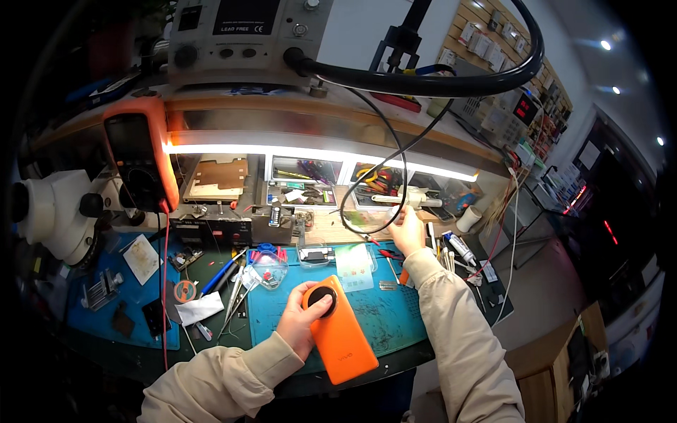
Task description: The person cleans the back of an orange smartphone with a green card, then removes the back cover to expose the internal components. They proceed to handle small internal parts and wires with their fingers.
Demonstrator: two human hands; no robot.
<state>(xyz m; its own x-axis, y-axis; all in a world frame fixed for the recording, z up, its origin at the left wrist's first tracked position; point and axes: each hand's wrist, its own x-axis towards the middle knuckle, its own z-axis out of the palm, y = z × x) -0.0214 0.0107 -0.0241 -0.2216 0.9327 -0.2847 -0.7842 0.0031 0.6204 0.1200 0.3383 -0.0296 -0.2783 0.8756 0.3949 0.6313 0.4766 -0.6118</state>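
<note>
From my remote station I logged an orange phone above the front of the blue mat, back panel toward the head camera, its lower end slanting toward the wearer's right. The left hand had it pinched near the upper left edge: thumb laid across the round black camera ring, remaining fingers mostly hidden along the side and underneath. I judged that the raised ring gave the thumb something to bear on, and that the high grip left most of the smooth back uncovered. The right hand was stretched out past the mat to a pale elongated tool below the strip light; fingertips were at or against it, but a loop of thin black cable and the viewing angle obscured them, so I could not tell whether they had closed. I noted that holding the phone near the body presumably freed the right arm for that long reach. Cotton swabs lay near the right cuff and blue pen-like tools left of the mat, likely kept there for quick picking. An orange multimeter stood upright at left, its display turned toward the wearer, probably for easy reading. A pale green sheet lay beyond the phone, not touching it.
</note>
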